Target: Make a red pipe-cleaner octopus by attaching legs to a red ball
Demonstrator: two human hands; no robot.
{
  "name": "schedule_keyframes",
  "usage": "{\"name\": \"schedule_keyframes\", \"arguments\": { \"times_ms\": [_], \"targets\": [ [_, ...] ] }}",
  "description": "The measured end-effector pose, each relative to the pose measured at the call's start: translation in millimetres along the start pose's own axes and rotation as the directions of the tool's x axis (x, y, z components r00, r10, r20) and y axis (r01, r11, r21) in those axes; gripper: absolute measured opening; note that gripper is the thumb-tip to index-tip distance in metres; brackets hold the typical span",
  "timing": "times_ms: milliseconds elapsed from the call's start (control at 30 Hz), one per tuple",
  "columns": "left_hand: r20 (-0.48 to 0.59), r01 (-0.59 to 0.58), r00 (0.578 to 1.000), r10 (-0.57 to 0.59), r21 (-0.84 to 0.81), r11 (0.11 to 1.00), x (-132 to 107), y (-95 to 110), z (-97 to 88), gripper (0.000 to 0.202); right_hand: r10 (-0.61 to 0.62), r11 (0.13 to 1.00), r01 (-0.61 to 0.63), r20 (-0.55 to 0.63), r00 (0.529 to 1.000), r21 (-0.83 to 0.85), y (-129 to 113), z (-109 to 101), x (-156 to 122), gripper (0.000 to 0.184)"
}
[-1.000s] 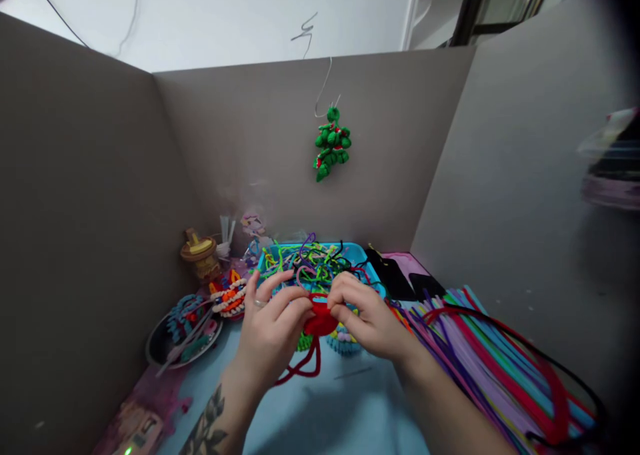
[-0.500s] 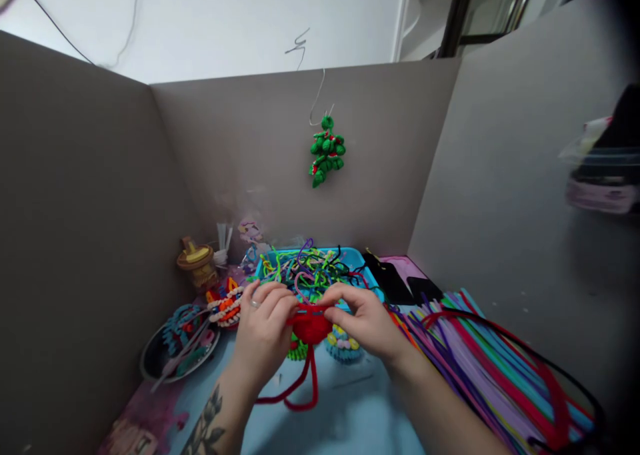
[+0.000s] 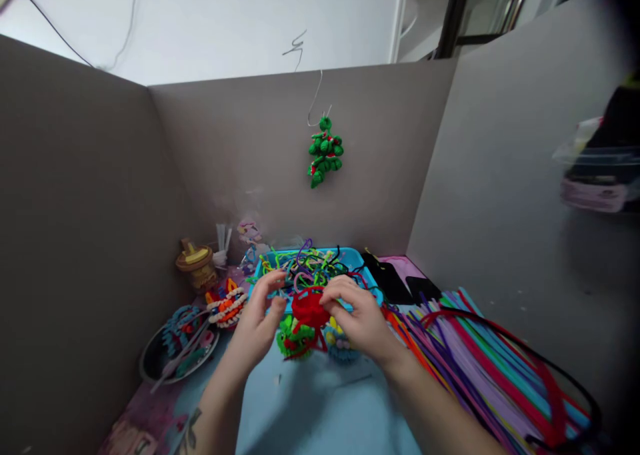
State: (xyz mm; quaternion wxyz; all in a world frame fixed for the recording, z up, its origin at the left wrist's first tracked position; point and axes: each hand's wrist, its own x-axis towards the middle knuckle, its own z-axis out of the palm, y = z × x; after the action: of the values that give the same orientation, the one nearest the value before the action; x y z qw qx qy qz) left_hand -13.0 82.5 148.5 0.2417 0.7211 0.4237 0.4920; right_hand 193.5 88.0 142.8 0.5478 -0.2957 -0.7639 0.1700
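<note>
A red piece bent from fuzzy pipe cleaners [image 3: 309,309] hangs in the air over the blue tabletop, with loose red ends dangling below it. Thumb and fingers of my right hand [image 3: 357,315] pinch its right side. Just left of it, my left hand [image 3: 263,315] is apart from the piece, its thumb and fingers spread with nothing between them. Behind and below the red piece stand a green fuzzy figure [image 3: 294,340] and a blue one with yellow and pink bits [image 3: 340,345], both partly covered.
A blue tray [image 3: 354,258] of tangled pipe cleaner scraps lies at the back. Long colourful pipe cleaners [image 3: 495,368] spread along the right. At left are a metal bowl [image 3: 150,368], an orange and cream figure [image 3: 227,308] and a brown jar [image 3: 197,268]. Grey panels [image 3: 270,148] enclose the table; a green ornament [image 3: 325,151] hangs there.
My left hand has let go of the red piece and opened, moving slightly away to the left. The piece has turned in my right hand, and its loose ends have swung up.
</note>
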Motion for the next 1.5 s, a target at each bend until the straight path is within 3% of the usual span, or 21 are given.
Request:
{"name": "schedule_keyframes", "arguments": {
  "times_ms": [33, 100, 167, 200, 267, 333, 433, 500, 533, 667, 800, 1000, 1133, 1333, 1500],
  "targets": [
    [0.044, 0.146, 0.989, -0.141, -0.153, 0.977, 0, -2, 1.7, 0.043, -0.101, 0.993, 0.100, -0.008, 0.995, -0.065, 0, 0, -2, 0.018],
    [0.212, 0.389, 0.920, -0.330, -0.377, 0.841, -2, -3, 4.3, 0.054, -0.286, 0.935, 0.284, 0.024, 0.958, -0.214, -2, -1, -6, 0.021],
    [0.329, 0.505, 0.861, -0.387, -0.477, 0.719, -2, 2, 7.0, 0.055, -0.383, 0.868, 0.388, 0.080, 0.920, -0.311, -2, -1, -10, 0.023],
    [0.332, 0.515, 0.857, -0.395, -0.504, 0.693, -2, 4, 8.8, 0.054, -0.399, 0.853, 0.412, 0.106, 0.911, -0.320, -2, -1, -12, 0.024],
    [0.248, 0.474, 0.880, -0.405, -0.530, 0.703, 0, 8, 13.6, 0.053, -0.391, 0.872, 0.413, 0.134, 0.911, -0.262, -1, 1, -13, 0.028],
    [0.098, 0.396, 0.910, -0.403, -0.491, 0.776, 1, 8, 19.8, 0.052, -0.316, 0.930, 0.328, 0.091, 0.944, -0.169, 1, 6, -11, 0.028],
    [-0.147, 0.274, 0.933, -0.329, -0.303, 0.913, -1, 5, 29.2, 0.053, -0.080, 0.993, 0.072, -0.086, 0.993, -0.096, 3, 14, -7, 0.017],
    [-0.238, 0.211, 0.939, -0.247, -0.166, 0.963, -4, 3, 34.4, 0.052, 0.089, 0.988, -0.105, -0.138, 0.986, -0.113, 4, 19, -6, 0.008],
    [-0.257, 0.188, 0.943, -0.209, -0.103, 0.977, -6, 3, 36.6, 0.052, 0.150, 0.977, -0.167, -0.130, 0.980, -0.136, 4, 21, -5, 0.013],
    [-0.285, 0.124, 0.954, -0.092, 0.095, 0.988, -11, 4, 43.6, 0.048, 0.238, 0.942, -0.248, -0.070, 0.969, -0.227, 5, 25, -5, 0.037],
    [-0.317, 0.165, 0.944, -0.092, 0.214, 0.963, -10, 2, 47.3, 0.044, 0.238, 0.931, -0.253, -0.087, 0.967, -0.263, 9, 29, -7, 0.037],
    [-0.250, 0.114, 0.968, -0.012, 0.399, 0.910, -10, -9, 45.8, 0.051, 0.270, 0.897, -0.281, -0.080, 0.960, -0.341, 19, 33, -11, 0.034],
    [-0.255, 0.069, 0.965, 0.055, 0.452, 0.889, -11, -14, 47.1, 0.052, 0.307, 0.863, -0.310, -0.072, 0.949, -0.400, 19, 31, -10, 0.033],
    [-0.220, -0.036, 0.961, 0.166, 0.497, 0.867, -14, -18, 47.3, 0.053, 0.316, 0.754, -0.277, -0.040, 0.948, -0.595, 14, 24, -9, 0.007],
    [-0.234, -0.047, 0.962, 0.139, 0.358, 0.933, -12, -19, 47.9, 0.051, 0.250, 0.751, -0.243, -0.076, 0.965, -0.614, 18, 20, -12, 0.012]
  ]
}}
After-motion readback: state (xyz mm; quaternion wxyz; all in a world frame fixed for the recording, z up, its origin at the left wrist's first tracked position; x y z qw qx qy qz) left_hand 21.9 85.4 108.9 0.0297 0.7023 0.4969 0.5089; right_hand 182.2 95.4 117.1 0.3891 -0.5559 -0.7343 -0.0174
